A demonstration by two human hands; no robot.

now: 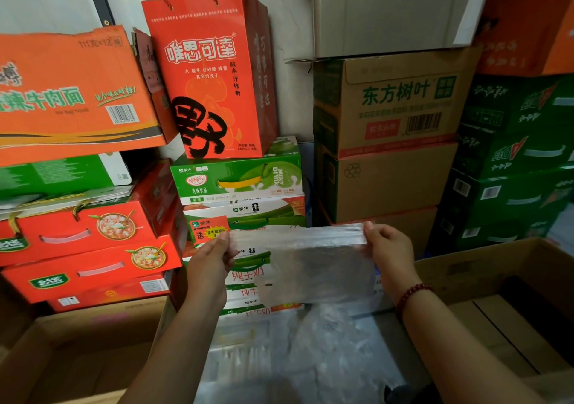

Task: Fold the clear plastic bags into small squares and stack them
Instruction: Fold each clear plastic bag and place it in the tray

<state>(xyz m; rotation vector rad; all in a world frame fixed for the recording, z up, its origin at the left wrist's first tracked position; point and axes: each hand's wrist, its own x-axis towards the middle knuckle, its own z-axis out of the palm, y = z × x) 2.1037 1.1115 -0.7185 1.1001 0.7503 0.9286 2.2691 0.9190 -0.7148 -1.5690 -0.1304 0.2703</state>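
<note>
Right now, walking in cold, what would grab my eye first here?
Probably the tall red gift box with a big black brush character, standing on green milk-drink cartons at centre. Below it, the left hand and right hand hold a clear plastic bag stretched between them by its top edge. Brown and green cartons are stacked at right.

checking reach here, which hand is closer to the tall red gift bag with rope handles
Left. The left hand holds the clear plastic bag almost directly below the red gift bag; the right hand holds its other end, further right.
</note>
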